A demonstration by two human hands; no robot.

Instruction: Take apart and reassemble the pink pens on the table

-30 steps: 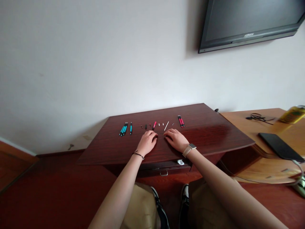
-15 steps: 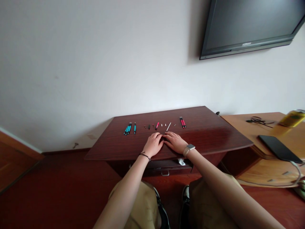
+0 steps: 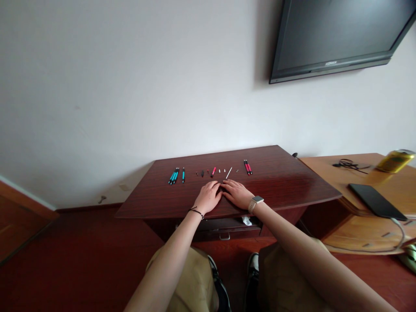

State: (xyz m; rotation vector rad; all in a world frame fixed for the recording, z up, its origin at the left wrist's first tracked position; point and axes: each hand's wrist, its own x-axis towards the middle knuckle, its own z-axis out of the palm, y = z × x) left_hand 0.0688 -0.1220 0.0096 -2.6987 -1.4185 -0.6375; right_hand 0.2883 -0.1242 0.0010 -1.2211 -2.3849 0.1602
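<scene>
My left hand (image 3: 208, 198) rests on the dark red-brown table (image 3: 156, 195), fingers stretched out and holding nothing. Beside it lies my right hand (image 3: 238, 194), flat too, with the fingertips of both hands close together or touching. Just beyond them is a row of pen parts: a pink pen barrel (image 3: 213, 172), a white refill (image 3: 229, 173), a dark grip piece (image 3: 203, 173), small white pieces (image 3: 219, 170) and other tiny bits. Several blue pens (image 3: 174, 176) lie to the left, with one blue pen (image 3: 183, 175) slightly apart. Two pink pens (image 3: 248, 167) lie to the right.
A wooden cabinet (image 3: 325, 169) adjoins the table on the right. It bears a black tablet-like device (image 3: 375, 201) with a white cable, a black cord (image 3: 349, 164) and a yellow can (image 3: 394, 161). A television (image 3: 334, 39) hangs on the wall above.
My hands stay where they were on the table, and the pens and parts have not moved. The view has shifted slightly.
</scene>
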